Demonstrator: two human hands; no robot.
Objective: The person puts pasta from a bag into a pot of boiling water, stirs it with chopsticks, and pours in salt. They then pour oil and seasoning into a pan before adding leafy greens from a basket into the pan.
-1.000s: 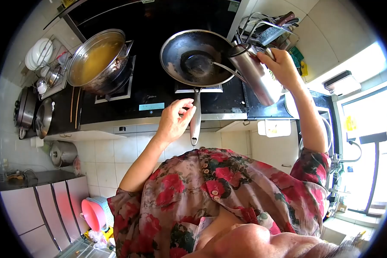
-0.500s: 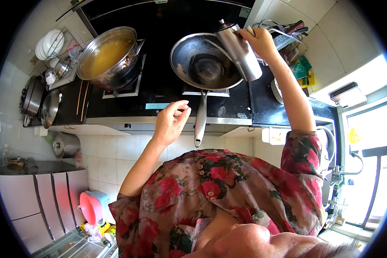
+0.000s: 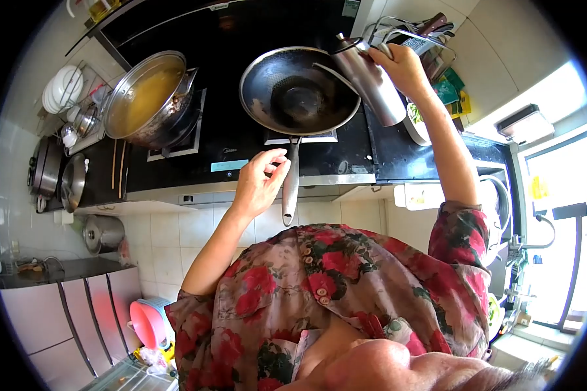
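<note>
My right hand (image 3: 404, 68) grips the handle of a stainless steel oil can (image 3: 376, 85) with a thin, long spout. The can is tilted, and its spout reaches over the right part of a dark wok (image 3: 274, 91). I cannot make out any stream of oil. The wok stands on the right burner, its grey handle (image 3: 291, 182) pointing towards me. Just left of that handle, my left hand (image 3: 261, 182) hovers with loosely bent fingers and thumb apart, holding nothing.
A big steel pot (image 3: 147, 98) of yellowish liquid stands on the left burner. Chopsticks (image 3: 118, 169) lie left of it, beside a metal lid (image 3: 75, 182) and a dish rack (image 3: 88, 120). Knives (image 3: 434, 25) stand at the back right. A white bowl with green pieces (image 3: 419, 127) sits below my right forearm.
The view has shifted, so the stove and wok appear further left. My left hand is now closer to the wok's handle. The oil can remains tilted over the wok.
</note>
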